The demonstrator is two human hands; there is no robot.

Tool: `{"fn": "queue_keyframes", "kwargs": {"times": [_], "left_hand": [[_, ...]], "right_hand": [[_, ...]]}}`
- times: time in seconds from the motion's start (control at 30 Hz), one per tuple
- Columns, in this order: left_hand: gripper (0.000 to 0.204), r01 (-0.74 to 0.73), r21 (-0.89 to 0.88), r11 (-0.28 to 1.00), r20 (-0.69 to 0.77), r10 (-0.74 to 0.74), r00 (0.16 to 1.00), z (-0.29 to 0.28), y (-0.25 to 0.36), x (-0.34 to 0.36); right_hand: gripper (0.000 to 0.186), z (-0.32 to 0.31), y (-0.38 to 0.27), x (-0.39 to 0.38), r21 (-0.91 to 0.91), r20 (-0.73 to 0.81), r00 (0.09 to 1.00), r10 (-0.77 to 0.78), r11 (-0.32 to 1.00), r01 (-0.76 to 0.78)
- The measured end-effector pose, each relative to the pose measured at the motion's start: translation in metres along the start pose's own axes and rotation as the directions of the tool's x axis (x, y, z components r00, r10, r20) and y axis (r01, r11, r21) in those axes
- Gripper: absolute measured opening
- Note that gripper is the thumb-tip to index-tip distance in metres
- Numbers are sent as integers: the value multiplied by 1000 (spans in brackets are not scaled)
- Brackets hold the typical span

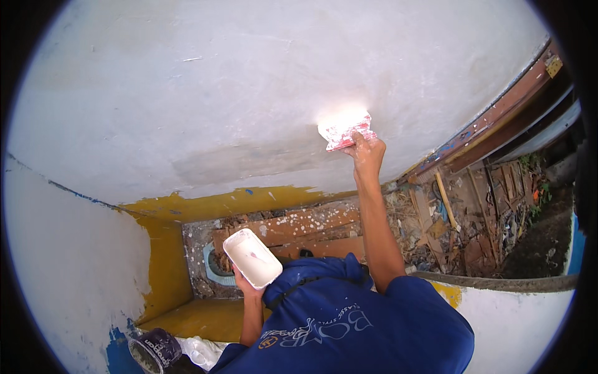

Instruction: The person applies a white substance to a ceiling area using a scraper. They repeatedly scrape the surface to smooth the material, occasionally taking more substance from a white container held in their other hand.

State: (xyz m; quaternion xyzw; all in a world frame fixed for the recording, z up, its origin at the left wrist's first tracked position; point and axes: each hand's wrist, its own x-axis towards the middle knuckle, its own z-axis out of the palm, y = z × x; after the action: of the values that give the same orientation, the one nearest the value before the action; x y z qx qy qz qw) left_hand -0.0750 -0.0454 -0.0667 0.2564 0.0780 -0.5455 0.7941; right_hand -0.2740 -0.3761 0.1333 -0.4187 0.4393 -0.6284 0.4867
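Note:
With my right hand (367,151) I grip a red putty scraper (341,144), its blade smeared with white. The blade lies against the white wall (243,93), where a bright glare hides its upper edge. A damp-looking grey patch spreads over the wall to the left of the scraper. Low at my left side, my left hand (249,288) holds a white rectangular tub (252,258) from beneath and behind. Whitish paste coats the tub's inside, and its opening tilts toward me. Most of the left fingers are hidden by the tub.
Mustard-yellow paint (167,265) shows along the lower walls. Below lie paint-spotted boards (311,224) and a pale blue basin-like fixture (218,269). Wood scraps and rubble (467,215) fill the right. A dark bucket (156,350) and a white plastic bag (200,352) stand at the lower left.

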Motion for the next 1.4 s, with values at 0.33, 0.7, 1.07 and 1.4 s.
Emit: {"fn": "queue_keyframes", "kwargs": {"times": [0.33,0.7,1.07,1.4], "left_hand": [[55,7,8,1000,4,-7,1000,-5,-1,3],[54,-1,-14,1000,-13,1,1000,-11,6,5],[55,-27,19,999,-41,28,999,-13,-3,6],[55,-20,20,1000,-23,20,1000,-4,1,-2]], "right_hand": [[20,-16,25,-26,141,-21,947,321,939,-315],[14,3,-84,1,345,-43,999,-17,938,31],[28,-30,76,-32,365,-7,869,496,810,-459],[25,6,73,-8,513,104,765,636,625,-589]]}}
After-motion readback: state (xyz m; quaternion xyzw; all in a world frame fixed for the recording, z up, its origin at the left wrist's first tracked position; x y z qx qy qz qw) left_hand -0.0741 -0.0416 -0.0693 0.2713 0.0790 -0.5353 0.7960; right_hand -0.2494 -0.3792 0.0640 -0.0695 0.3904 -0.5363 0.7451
